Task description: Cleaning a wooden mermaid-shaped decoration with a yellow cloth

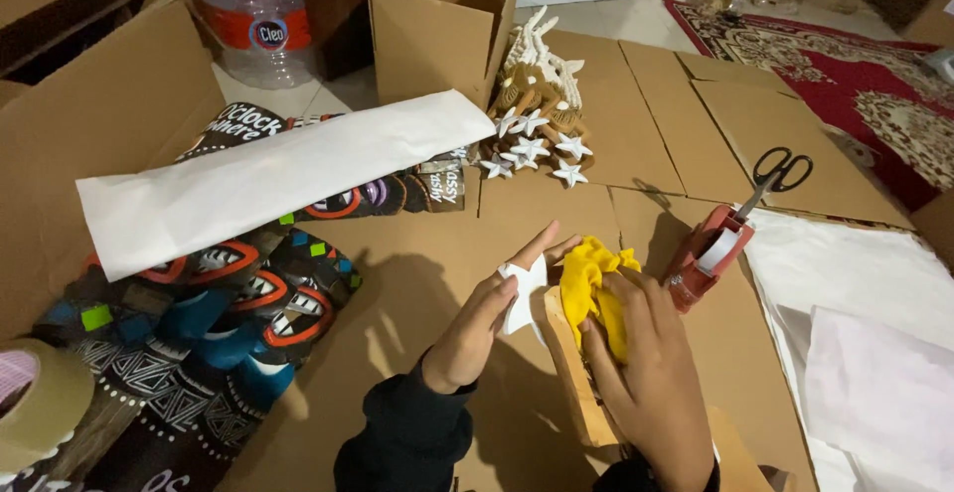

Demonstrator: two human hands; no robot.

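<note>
- The right hand [646, 373] sits at the near edge of the flattened cardboard sheets [636, 114] that cover the floor, its fingers curled tight around a crumpled yellow cloth [593, 288] and pressing it against a wooden piece [574, 383].
- The wooden piece lies under that hand, running from the near edge up toward the white star [524, 293] at its far end.
- The left hand [487, 323], in a dark sleeve [407, 437], pinches the white star between thumb and fingers, the fingers narrow and closed on it.
- Just right of the cloth stands a red tape dispenser [708, 253], and black-handled scissors [777, 176] lie just beyond it.
- White paper sheets [855, 323] cover the cardboard at the right edge.
- At the left near corner rests a roll of brown packing tape [40, 403], beside a stack of painted wooden masks [214, 323] in black, red and blue.
- A long white paper bundle [268, 179] lies across the masks.
- Farther on, near the middle, a pile of wooden pieces with white stars [537, 119] leans against an open cardboard box [442, 25].
- At the far left stands a large clear water bottle [253, 15]; a red patterned rug [855, 84] lies at the far right.
</note>
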